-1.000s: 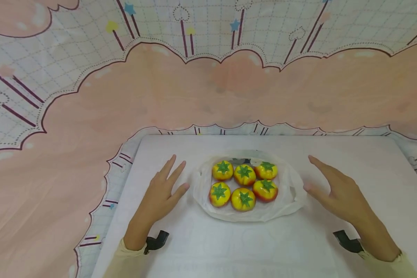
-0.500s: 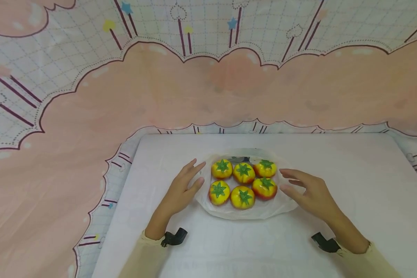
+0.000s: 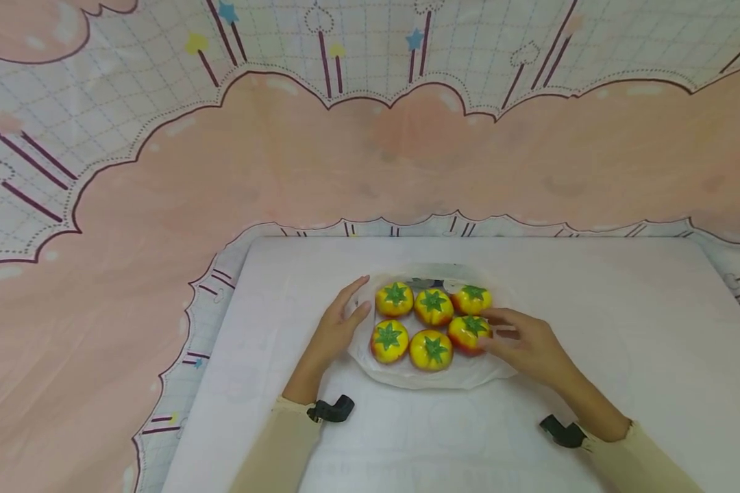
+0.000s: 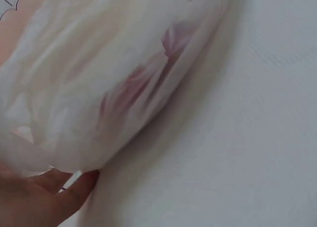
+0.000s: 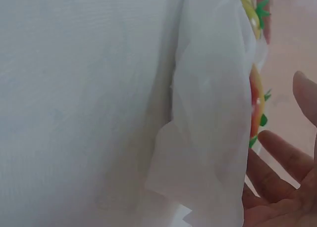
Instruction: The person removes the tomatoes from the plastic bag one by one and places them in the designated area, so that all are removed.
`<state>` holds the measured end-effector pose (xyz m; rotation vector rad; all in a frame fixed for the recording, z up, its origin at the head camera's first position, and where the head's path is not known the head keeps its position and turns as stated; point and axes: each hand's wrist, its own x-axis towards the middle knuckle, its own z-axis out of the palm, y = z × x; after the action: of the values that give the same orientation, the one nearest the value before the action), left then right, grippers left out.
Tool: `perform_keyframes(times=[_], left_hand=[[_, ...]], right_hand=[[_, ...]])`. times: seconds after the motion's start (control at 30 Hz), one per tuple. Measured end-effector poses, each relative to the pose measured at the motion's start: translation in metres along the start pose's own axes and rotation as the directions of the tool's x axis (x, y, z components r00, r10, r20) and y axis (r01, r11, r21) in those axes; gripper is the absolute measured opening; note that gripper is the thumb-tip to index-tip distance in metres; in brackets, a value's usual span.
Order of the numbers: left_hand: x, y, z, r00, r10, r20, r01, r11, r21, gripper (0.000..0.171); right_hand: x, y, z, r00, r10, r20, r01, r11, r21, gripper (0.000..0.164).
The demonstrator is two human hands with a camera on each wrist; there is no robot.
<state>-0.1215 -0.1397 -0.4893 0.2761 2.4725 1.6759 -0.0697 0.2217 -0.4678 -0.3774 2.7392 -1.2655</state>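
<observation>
Several glossy yellow-and-red tomato-like fruits with green star-shaped leaf tops sit in two rows in a white plastic bag, whose mouth is spread wide. My left hand is at the bag's left side, fingers extended along it; in the left wrist view the hand's fingertips meet the bag's lower edge. My right hand reaches over the right rim, with thumb and fingers spread to either side of the front right fruit. In the right wrist view, the fingers are loosely spread beside the bag wall.
The bag stands mid-table on a white tabletop. Behind and to the left hangs a pink-and-white patterned cloth. A black wrist mount is on the left wrist, and another mount on the right.
Both hands have moved inward from either side to the bag. The right hand has come over the rim to the front right fruit; the bag and fruits stay in place.
</observation>
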Motion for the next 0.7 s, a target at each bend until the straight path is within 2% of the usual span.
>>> perform_keyframes(times=[0.07, 0.3, 0.47, 0.7], left_hand=[[0.002, -0.005, 0.001, 1.000, -0.014, 0.003, 0.014, 0.999, -0.045, 0.049], [0.005, -0.013, 0.001, 1.000, 0.020, 0.002, -0.019, 0.989, -0.146, 0.039], [0.006, -0.016, 0.005, 0.999, 0.022, 0.035, -0.018, 0.994, -0.110, 0.044], [0.003, -0.020, 0.007, 1.000, 0.007, 0.022, -0.005, 0.996, -0.084, 0.052]], right_hand=[[0.001, 0.002, 0.002, 1.000, 0.006, 0.005, -0.006, 1.000, -0.013, 0.056], [0.006, 0.005, 0.010, 0.999, 0.039, 0.017, -0.038, 0.997, -0.070, 0.062], [0.008, 0.004, 0.010, 0.998, 0.056, 0.028, -0.053, 0.993, -0.105, 0.066], [0.009, 0.002, 0.009, 0.997, 0.058, 0.058, -0.051, 0.991, -0.125, 0.068]])
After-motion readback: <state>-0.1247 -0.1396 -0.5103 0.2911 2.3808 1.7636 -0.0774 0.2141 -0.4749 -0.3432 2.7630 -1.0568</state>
